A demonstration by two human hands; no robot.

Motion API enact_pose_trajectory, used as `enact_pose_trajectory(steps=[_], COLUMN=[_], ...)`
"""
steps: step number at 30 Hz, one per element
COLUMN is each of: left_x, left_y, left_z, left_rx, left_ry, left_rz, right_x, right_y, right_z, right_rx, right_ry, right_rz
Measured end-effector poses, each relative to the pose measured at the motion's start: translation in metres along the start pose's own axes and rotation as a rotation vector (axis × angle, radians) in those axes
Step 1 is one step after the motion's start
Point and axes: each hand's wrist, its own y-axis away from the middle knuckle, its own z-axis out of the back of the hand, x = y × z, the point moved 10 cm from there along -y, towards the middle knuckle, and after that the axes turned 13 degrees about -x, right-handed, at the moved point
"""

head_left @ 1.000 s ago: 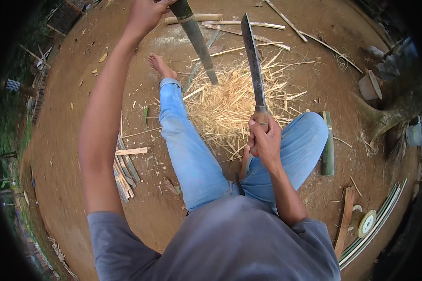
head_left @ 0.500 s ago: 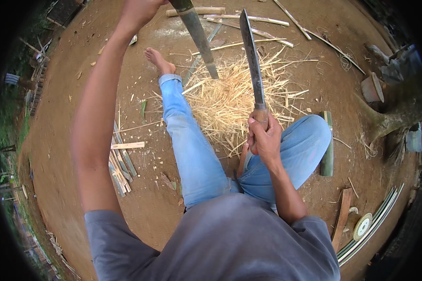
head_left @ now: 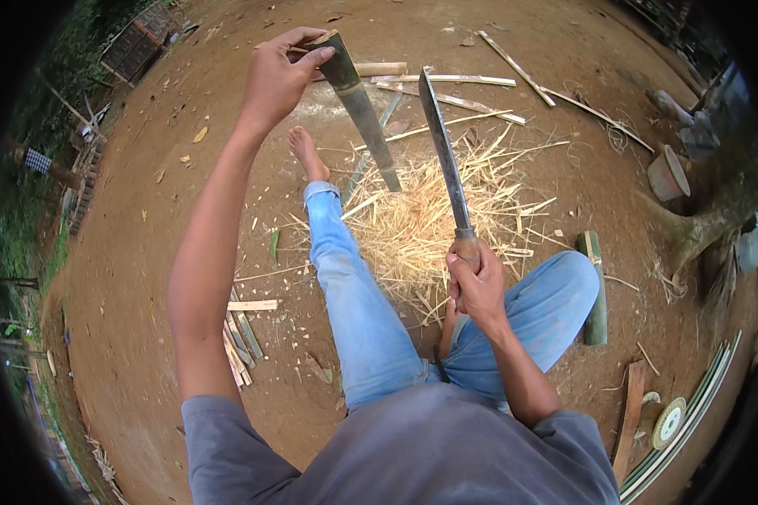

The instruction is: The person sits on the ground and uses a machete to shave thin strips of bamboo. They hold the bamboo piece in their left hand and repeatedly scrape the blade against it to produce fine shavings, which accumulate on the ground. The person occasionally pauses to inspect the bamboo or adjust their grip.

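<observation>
My left hand (head_left: 282,77) grips the upper end of a dark green bamboo piece (head_left: 364,114), thumb on one side and fingers behind. The bamboo slants down to the right, its lower end over a heap of pale shavings (head_left: 429,206). In my right hand (head_left: 480,282) is a machete (head_left: 445,147), held by its wooden handle above my bent right knee. Its long dark blade points up and away, slightly left. Blade and bamboo are apart.
Split bamboo strips (head_left: 455,80) lie beyond the heap; more strips (head_left: 237,345) lie left of my outstretched leg. At right are a green bamboo section (head_left: 594,295), a tilted pot (head_left: 668,174), a wooden board (head_left: 629,417), a round disc (head_left: 669,422) and long curved strips (head_left: 691,412).
My whole view has shifted, so the scene sits differently. My left hand and the bamboo's top end now show fully, lower in the picture. The machete stays upright in my right hand.
</observation>
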Motion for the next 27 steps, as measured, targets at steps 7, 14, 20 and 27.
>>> enact_pose_trajectory(steps=[7,14,20,27], left_x=[-0.007,0.002,0.022,0.033], left_y=[0.036,0.062,0.079,0.123], left_z=[-0.021,-0.011,-0.050,-0.071], left_rx=[-0.060,-0.089,-0.064,-0.120], left_ry=[0.010,-0.007,-0.028,-0.090], left_rz=[0.025,0.093,0.071,0.025], right_x=[-0.036,-0.037,-0.048,-0.029], right_y=[-0.019,-0.037,-0.075,-0.098], right_z=[0.028,0.024,0.022,-0.033], right_rx=[0.003,0.038,0.081,0.243], right_ry=[0.019,0.148,0.184,0.097], right_rz=[0.033,0.128,0.182,0.343])
